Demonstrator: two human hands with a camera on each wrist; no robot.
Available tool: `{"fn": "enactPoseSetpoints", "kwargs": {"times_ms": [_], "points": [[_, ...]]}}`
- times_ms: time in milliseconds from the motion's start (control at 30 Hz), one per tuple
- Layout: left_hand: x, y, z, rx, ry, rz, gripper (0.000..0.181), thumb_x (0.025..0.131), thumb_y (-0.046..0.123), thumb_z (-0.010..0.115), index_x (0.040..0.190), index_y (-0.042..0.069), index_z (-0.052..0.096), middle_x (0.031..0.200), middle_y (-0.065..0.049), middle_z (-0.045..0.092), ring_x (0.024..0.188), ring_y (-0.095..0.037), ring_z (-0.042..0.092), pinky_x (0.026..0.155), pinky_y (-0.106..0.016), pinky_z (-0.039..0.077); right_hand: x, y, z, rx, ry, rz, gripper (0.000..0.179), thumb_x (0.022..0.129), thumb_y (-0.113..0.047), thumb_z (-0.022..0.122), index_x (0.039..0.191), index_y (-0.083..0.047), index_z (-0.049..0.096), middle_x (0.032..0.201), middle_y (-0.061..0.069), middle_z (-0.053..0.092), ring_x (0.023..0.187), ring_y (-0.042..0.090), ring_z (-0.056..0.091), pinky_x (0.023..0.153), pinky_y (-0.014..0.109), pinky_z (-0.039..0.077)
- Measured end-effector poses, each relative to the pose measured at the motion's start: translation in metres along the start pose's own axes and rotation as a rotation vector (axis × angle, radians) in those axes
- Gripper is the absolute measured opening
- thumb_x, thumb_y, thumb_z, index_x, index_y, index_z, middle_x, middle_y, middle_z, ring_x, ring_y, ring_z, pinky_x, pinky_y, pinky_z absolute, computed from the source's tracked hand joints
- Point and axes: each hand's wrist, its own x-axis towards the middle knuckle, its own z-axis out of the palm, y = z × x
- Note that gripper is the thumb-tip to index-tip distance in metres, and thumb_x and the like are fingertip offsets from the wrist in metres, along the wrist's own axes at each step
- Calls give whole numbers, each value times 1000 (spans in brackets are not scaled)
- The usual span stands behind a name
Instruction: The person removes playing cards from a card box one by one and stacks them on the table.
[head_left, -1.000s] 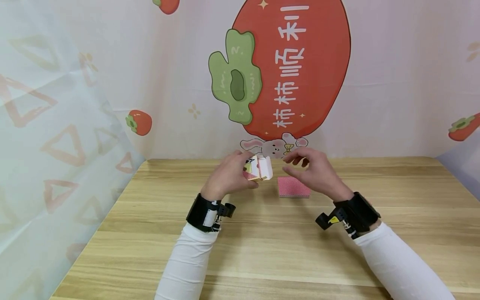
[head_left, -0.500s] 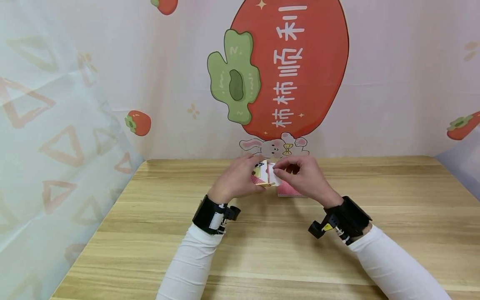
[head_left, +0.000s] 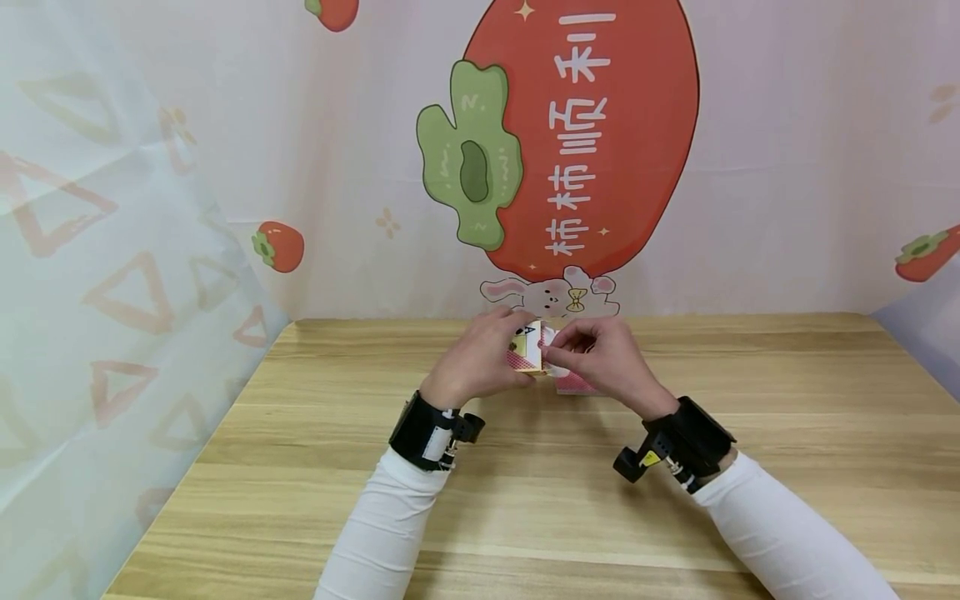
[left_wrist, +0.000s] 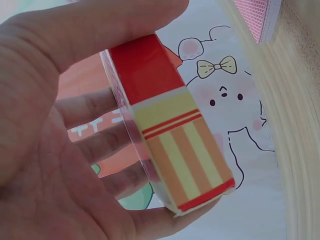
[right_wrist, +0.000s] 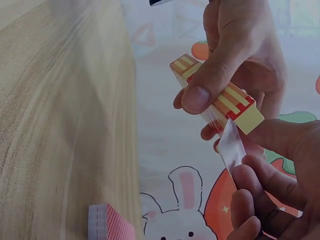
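Note:
My left hand (head_left: 476,357) grips a small playing card box (head_left: 527,348) above the table. In the left wrist view the striped yellow, orange and red side of the card box (left_wrist: 172,130) is turned to the camera, between thumb and fingers. My right hand (head_left: 611,365) is at the box's right end, its thumb and fingers bent. In the right wrist view these fingers pinch the pale flap (right_wrist: 231,145) sticking out of the box. Whether the box holds anything is hidden. A deck of cards (head_left: 574,385) with a red patterned back lies under the right hand, partly covered by it.
The light wooden table (head_left: 525,517) extends in front of and to both sides of the hands. Behind its far edge hangs a cloth backdrop (head_left: 360,167) printed with persimmons and a rabbit. Each wrist wears a black strap with a small camera.
My right hand has moved left and down from beside the box onto its flap, and its fingers have closed there. My left hand has shifted slightly right with the card box. The deck stays put.

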Motion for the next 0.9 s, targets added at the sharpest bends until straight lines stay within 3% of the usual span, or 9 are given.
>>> {"fn": "enactPoseSetpoints", "kwargs": {"times_ms": [267,533,900], "points": [[-1,1,0,11,4,10,74,59,34,83,125,17,52,106,5,49,94,-12,43,79,-25,37,-1,1,5,-18,-4,42,23,73,-38,73,77,-17,64,71,-3,60,63,19,53,57,30,44],[0,1,0,-17,-11,-7,84,53,46,83,125,16,51,103,6,48,92,-12,42,77,-25,37,-2,2,5,-20,-11,54,23,74,-35,73,77,-14,63,72,-2,60,63,18,54,57,30,45],[0,-2,-1,-7,0,-41,80,57,33,84,127,15,49,109,4,50,96,-13,44,82,-26,37,-1,-2,0,-6,-69,128,21,79,-37,68,77,-16,67,72,5,61,62,21,50,53,31,40]]}}
